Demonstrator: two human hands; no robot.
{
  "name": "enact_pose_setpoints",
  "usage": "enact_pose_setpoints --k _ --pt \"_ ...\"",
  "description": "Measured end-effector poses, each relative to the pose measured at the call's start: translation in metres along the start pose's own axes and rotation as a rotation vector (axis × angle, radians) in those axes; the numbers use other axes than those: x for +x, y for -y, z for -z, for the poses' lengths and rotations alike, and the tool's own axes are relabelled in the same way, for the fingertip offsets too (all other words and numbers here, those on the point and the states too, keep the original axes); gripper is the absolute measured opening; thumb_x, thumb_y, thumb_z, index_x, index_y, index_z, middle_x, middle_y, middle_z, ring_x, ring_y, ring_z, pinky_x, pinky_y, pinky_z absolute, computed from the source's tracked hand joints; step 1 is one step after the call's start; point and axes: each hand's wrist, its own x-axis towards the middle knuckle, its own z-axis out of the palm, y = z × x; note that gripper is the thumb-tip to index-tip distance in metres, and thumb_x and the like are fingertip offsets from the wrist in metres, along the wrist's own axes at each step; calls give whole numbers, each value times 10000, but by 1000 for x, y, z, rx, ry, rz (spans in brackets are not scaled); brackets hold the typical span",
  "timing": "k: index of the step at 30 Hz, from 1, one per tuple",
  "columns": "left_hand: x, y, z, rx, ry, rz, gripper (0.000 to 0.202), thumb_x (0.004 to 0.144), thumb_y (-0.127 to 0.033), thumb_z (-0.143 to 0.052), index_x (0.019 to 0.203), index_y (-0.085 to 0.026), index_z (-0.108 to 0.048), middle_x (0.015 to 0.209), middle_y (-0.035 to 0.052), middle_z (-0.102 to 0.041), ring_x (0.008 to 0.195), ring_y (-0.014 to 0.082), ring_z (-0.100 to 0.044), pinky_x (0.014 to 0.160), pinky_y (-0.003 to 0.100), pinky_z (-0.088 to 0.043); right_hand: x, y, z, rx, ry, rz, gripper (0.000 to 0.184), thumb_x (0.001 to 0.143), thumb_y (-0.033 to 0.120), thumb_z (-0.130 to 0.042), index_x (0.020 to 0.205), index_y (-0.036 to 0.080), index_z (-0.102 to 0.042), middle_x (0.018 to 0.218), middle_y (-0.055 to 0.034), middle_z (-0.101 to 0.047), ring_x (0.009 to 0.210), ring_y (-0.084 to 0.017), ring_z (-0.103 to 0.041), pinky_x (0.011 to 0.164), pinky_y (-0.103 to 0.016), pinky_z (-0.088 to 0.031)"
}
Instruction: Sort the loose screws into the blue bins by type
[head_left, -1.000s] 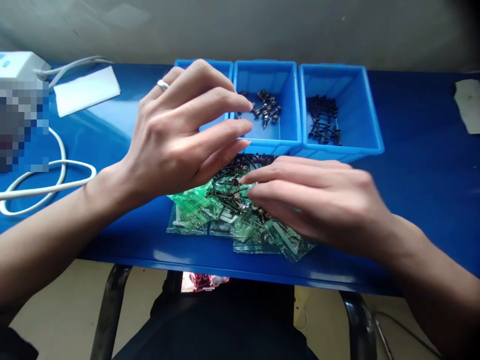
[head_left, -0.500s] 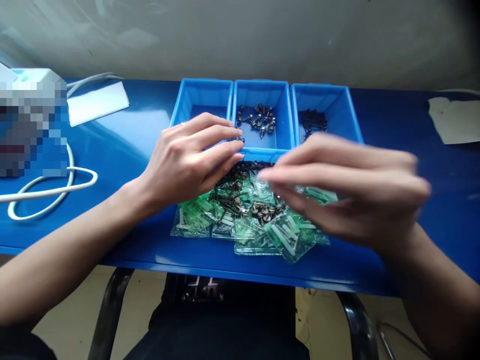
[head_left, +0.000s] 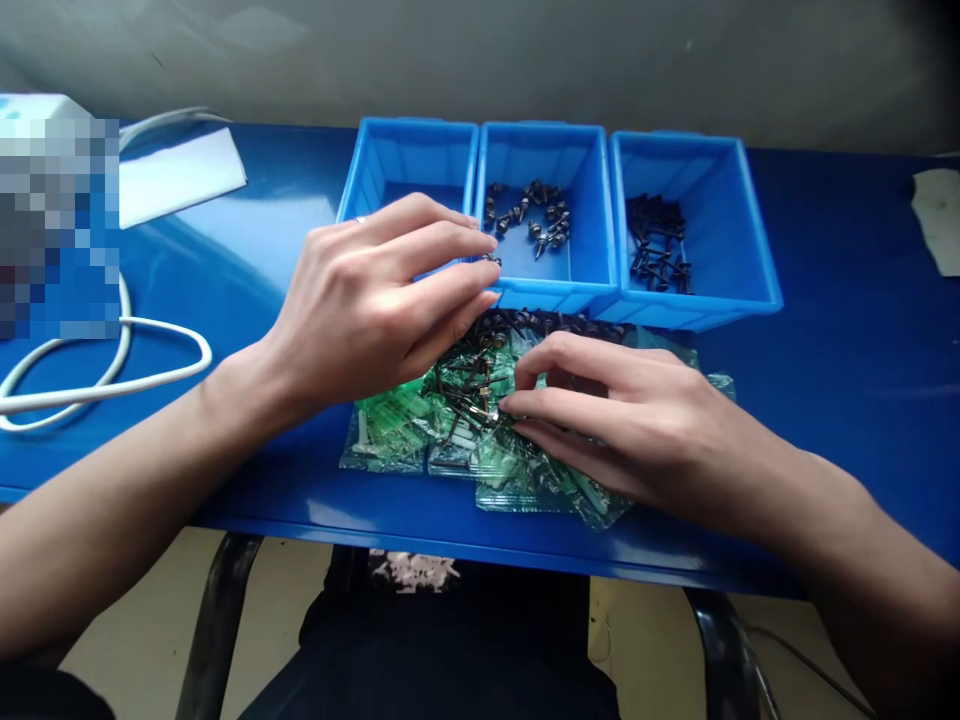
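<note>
My left hand (head_left: 382,290) hovers by the front left corner of the middle blue bin (head_left: 547,292), its thumb and fingers curved together. Shiny metal shows by those fingertips, but what they hold, if anything, is hidden. Fingers of my right hand (head_left: 622,415) reach down into a pile of mixed screws (head_left: 465,385) and pinch at a shiny-headed screw (head_left: 493,413). Beneath the loose screws lie several clear green-tinted packets (head_left: 390,425) with pale plastic pieces inside. Short washer-head screws (head_left: 551,235) lie in the middle bin; dark screws (head_left: 660,240) lie in the right bin (head_left: 735,220).
To the left of the middle bin stands another blue bin (head_left: 420,150), partly behind my left hand. A white cable (head_left: 150,385) loops across the left of the blue table (head_left: 277,480). White paper (head_left: 184,175) lies behind it, and a pale sheet (head_left: 937,220) sits far right.
My right hand has come down and left from in front of the right bin into the screw pile. The left hand stays by the middle bin. The view has shifted slightly.
</note>
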Motion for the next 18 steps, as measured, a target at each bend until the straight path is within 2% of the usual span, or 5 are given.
enact_pose_setpoints --k 4,10,14,18 --pt "1 0 1 7 20 22 165 1086 -273 -620 1219 -222 -705 1269 58 -795 1238 301 -770 847 448 -705 -1 3 2 -48 3 -12 106 1049 143 -649 1014 140 -749 1087 -79 -698 840 -132 -606 681 -292 -451" --pt "1 1 0 27 2 -8 194 1081 -281 -627 1243 -196 -694 1278 74 -788 1230 317 -771 823 446 -706 2 0 -1 -17 -95 -8 121 1017 84 -680 1052 183 -740 1031 -40 -707 886 -130 -624 732 -281 -484" --pt "0 3 -1 38 2 -41 204 1081 -280 -628 1252 -188 -689 1272 79 -787 1208 309 -777 827 440 -702 1 -3 -2 -46 -100 32 145 1000 82 -707 1114 169 -733 1051 -64 -699 937 -154 -616 761 -297 -496" --pt "0 4 -2 61 -20 -66 221 1082 -289 -623 1260 -174 -688 1261 73 -786 1176 300 -778 819 428 -701 2 -3 -2 -79 -84 74 127 986 59 -704 1078 143 -729 1044 -81 -715 911 -170 -599 768 -323 -513"
